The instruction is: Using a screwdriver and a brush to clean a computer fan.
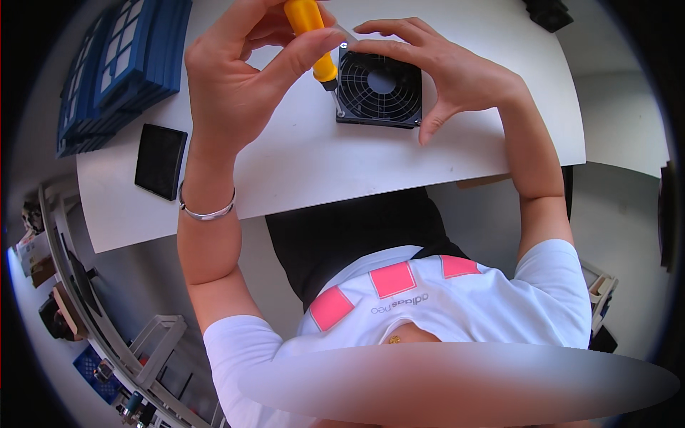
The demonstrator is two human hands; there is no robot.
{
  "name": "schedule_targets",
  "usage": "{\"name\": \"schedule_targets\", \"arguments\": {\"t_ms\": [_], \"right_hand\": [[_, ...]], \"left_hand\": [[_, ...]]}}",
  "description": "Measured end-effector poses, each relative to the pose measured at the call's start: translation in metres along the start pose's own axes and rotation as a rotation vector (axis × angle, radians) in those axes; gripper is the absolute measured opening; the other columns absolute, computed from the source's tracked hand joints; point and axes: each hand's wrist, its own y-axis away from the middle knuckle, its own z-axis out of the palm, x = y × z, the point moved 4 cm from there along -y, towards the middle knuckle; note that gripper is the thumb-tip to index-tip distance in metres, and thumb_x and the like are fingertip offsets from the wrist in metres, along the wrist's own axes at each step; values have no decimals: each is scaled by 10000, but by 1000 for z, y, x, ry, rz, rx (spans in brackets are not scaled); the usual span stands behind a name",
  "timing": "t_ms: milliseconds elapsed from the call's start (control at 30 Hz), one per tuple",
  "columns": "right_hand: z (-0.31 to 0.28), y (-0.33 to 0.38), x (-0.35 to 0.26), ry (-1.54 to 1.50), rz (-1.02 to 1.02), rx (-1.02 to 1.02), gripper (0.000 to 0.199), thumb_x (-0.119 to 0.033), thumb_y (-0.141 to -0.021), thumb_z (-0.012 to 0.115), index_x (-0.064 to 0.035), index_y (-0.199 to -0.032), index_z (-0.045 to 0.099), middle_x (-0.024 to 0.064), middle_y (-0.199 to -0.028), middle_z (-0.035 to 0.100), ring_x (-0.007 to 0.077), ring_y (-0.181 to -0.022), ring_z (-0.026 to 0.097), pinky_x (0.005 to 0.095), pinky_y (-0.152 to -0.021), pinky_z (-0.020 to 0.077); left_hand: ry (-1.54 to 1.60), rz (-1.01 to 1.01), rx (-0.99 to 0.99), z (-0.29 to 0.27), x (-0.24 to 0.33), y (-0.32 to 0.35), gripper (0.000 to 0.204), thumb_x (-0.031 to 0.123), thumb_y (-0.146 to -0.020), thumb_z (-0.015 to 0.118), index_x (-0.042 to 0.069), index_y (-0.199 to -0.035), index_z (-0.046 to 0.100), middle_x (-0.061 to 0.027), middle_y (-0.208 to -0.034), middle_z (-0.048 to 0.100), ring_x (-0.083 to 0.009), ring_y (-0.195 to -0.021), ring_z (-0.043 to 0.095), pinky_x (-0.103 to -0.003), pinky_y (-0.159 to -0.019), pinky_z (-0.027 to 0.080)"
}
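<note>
My left hand [242, 78] is closed around the yellow handle of a screwdriver [307, 21], which leans over the fan. The screwdriver's tip meets the screw at the near left corner of a square black fan [378, 85] with a round wire-like guard. On the right, my right hand [457, 75] has its fingers stretched along the fan's far edge, up to the far left corner, where another screw shows. Its thumb is spread out by the near right corner. The fan lies flat on the white table [328, 167].
Left of my left forearm lies a black rectangular device [161, 161] with a dark face. Blue slatted crates or racks [118, 71] stand at the far left. A dark object [548, 14] is at the far right edge. Shelving [143, 357] with mixed items stands at the lower left.
</note>
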Motion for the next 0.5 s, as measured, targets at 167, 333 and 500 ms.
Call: {"name": "schedule_targets", "arguments": {"t_ms": [167,333,500], "right_hand": [[10,-2,-10,-22,-51,-86,1193,-286,-411,989,-242,-1470,440,82,-1531,356,348,-1349,395,450,-1147,386],[10,-5,-18,-1,-11,-25,1168,-173,-413,978,-248,-1458,459,67,-1507,371,336,-1340,404,434,-1135,411],[8,-3,-8,-53,77,-133,1238,-262,-372,996,-287,-1476,436,86,-1555,314,359,-1410,321,476,-1165,371]], "left_hand": [[217,-122,-12,2,6,-5,362,101,-839,796,19,-1167,667,-92,-968,690,-152,-841,698,-223,-741,586],[-31,46,-24,-3,4,-2,341,160,-791,847,39,-1080,713,-69,-905,693,-123,-761,662,-186,-638,526],[-140,80,-35,-9,5,-3,374,213,-767,870,54,-1073,724,-64,-875,694,-115,-724,630,-193,-615,494]]}}
